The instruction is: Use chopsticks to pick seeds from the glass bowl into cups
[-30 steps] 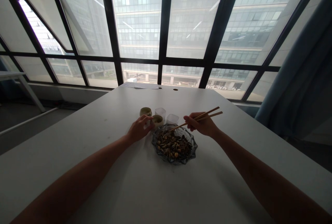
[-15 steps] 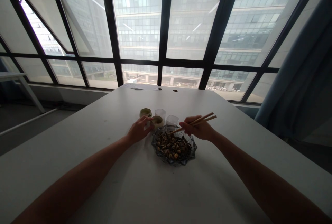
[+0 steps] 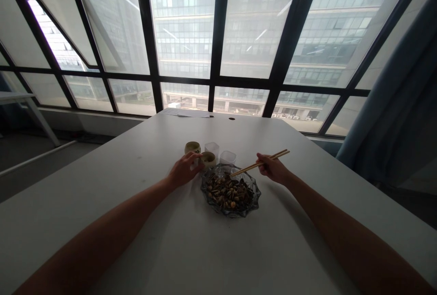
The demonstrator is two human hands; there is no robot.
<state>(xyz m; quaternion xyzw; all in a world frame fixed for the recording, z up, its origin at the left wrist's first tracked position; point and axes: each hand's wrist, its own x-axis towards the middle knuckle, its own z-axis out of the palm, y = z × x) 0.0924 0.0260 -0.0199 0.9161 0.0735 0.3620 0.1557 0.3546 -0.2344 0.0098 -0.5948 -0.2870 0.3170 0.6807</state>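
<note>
Two chopsticks (image 3: 247,168), clasped in the right hand (image 3: 273,169) to the right of the glass bowl (image 3: 251,207), slant leftward with tips over its dried pieces (image 3: 228,193), while the left hand (image 3: 185,168), nearer the bowl's far-left side, touches a small round cup (image 3: 209,162) there, grip unclear.

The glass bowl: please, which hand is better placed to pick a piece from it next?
Probably the right hand: it holds the chopsticks, and their tips are over the glass bowl. The left hand is at the nearer cup and has no chopsticks.
</note>
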